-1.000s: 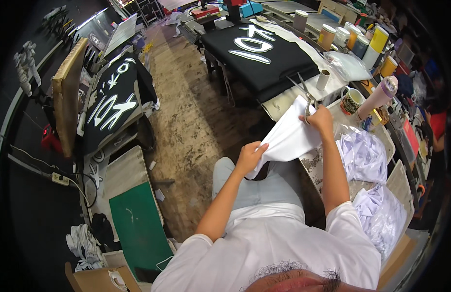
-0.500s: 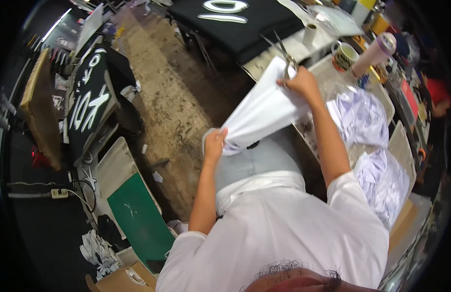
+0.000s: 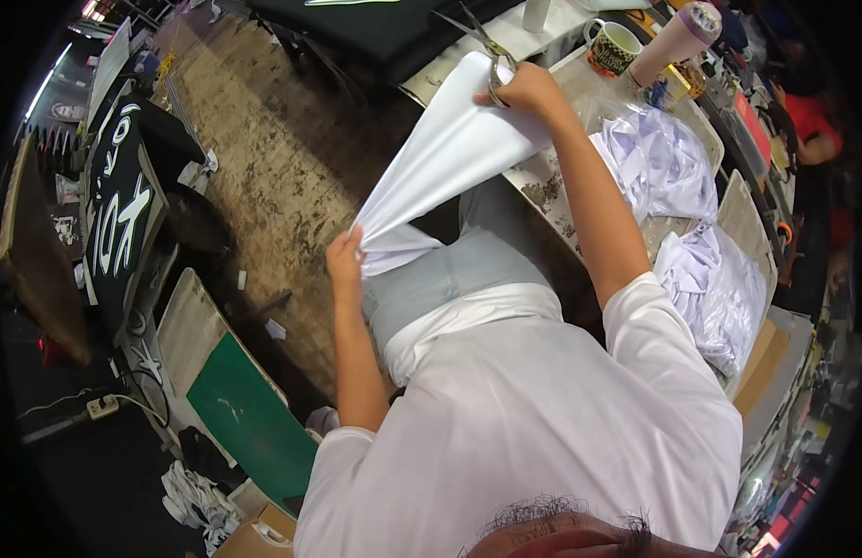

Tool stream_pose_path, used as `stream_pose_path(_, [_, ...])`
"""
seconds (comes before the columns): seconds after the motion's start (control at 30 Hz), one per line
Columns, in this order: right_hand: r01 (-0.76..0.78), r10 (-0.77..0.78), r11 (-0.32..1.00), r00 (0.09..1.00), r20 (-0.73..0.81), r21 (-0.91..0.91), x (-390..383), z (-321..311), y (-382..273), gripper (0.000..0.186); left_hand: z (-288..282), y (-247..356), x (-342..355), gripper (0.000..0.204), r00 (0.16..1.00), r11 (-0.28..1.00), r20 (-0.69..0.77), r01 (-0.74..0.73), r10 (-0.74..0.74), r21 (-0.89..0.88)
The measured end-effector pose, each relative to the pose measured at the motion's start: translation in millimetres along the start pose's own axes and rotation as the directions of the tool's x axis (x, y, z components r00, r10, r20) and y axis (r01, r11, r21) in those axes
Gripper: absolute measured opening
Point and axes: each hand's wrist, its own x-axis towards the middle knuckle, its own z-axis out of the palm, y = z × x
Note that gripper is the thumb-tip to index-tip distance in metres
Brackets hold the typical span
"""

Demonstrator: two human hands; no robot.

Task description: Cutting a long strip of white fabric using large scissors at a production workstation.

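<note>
A white cloth (image 3: 449,139) is stretched slantwise above my lap. My left hand (image 3: 344,256) pinches its lower left end, where the fabric gathers into folds and a loose corner hangs down. At the upper right, my right hand (image 3: 535,91) grips the cloth's other end. The same hand also holds metal scissors (image 3: 489,42), their handles at the fingers and the parted blades pointing up and left, away from me. Part of the cloth's edge is hidden under the right fingers.
To the right, a worktable (image 3: 542,186) bears clear bags of white fabric (image 3: 668,172), a mug (image 3: 613,48) and a pinkish cylinder (image 3: 677,42). A black-covered table (image 3: 375,37) stands ahead. On the left are a green-topped board (image 3: 249,409) and black printed fabric (image 3: 119,195).
My hands are farther apart and the cloth is pulled longer between them. The left hand has moved outward to the left. The whole view has shifted, with surroundings appearing farther left and up.
</note>
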Motion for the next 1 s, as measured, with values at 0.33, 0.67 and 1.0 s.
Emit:
stream_pose_path(0.33, [-0.03, -0.006, 0.976, 0.986, -0.166, -0.216, 3, -4, -6, 0.073, -3, 1, -20, 0.031, 0.992, 0.993, 0.098, -0.085, 0.077, 0.079])
stream_pose_path(0.67, [-0.005, 0.008, 0.994, 1.0, 0.025, -0.107, 8, -9, 12, 0.093, -52, -27, -6, 0.025, 0.996, 0.996, -0.089, -0.017, 0.025, 0.092])
stream_pose_path(1.0, [0.006, -0.015, 0.986, 0.998, -0.055, -0.168, -2, -3, -16, 0.081, -94, -51, -24, 0.025, 0.982, 0.996, -0.175, -0.059, 0.07, 0.069])
